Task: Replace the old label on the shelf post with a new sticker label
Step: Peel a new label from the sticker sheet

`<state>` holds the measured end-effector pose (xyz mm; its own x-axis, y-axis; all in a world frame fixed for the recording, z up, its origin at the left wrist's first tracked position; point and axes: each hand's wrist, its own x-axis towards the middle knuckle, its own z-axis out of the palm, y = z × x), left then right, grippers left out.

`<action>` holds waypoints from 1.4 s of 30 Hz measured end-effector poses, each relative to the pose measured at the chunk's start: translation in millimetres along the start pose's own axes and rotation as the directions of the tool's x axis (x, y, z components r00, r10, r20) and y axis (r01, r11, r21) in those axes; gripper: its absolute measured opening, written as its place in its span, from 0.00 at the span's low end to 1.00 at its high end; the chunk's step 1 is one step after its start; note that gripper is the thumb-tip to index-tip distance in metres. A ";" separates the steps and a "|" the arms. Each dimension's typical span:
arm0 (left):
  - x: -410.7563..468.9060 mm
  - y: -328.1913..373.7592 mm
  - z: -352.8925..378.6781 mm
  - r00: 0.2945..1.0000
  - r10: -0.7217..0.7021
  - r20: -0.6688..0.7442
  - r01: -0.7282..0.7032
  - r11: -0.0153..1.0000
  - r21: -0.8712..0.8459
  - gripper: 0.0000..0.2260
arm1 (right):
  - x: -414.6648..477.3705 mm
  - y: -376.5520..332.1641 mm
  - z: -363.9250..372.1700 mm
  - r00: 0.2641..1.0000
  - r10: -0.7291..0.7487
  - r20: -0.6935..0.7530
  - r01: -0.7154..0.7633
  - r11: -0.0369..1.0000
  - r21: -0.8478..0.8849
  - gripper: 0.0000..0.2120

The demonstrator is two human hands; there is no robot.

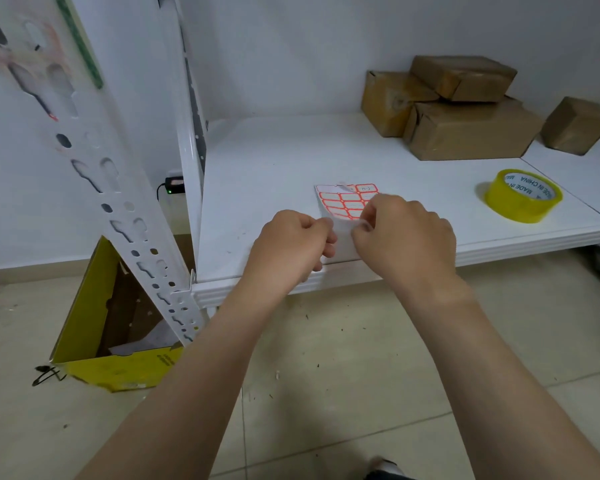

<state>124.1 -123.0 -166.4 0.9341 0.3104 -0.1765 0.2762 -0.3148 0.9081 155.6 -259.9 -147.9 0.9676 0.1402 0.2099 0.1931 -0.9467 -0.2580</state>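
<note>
A sheet of red-bordered sticker labels [347, 199] is held over the front of the white shelf [274, 174]. My left hand [291, 244] pinches the sheet's near left edge. My right hand [406, 233] pinches at the sheet's near right part, fingertips closed on a label or its corner; which one is hidden by my fingers. The white perforated shelf post [118, 188] slants down the left, close to the camera and blurred, with faint reddish residue near its top. No old label is clearly visible on it.
A yellow tape roll [523, 195] lies on the shelf at right. Several brown cardboard boxes [465, 109] are stacked at the back right. An open yellow box [118, 341] with paper scraps stands on the tiled floor behind the post.
</note>
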 end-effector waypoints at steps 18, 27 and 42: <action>-3.0 -1.8 -26.7 0.981 -0.153 0.119 0.192 0.845 -0.500 0.11 | 9.5 -6.8 -10.9 0.996 0.093 -0.002 -0.068 0.747 0.661 0.09; -9.2 -0.8 -33.8 0.975 -0.184 0.127 0.218 0.903 -0.371 0.06 | 20.1 4.7 -5.7 0.869 0.215 0.446 -0.488 0.225 0.843 0.16; -23.8 29.0 -48.9 0.926 0.147 -0.348 -0.215 0.962 -0.166 0.18 | 15.6 -13.7 -17.8 0.969 0.047 0.242 -0.236 0.459 0.856 0.09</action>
<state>98.8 -95.6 -117.4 0.8268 0.5532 0.1021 0.0273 -0.2207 0.9750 165.1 -249.9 -124.3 0.9862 0.1612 -0.0367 -0.0004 -0.2192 -0.9757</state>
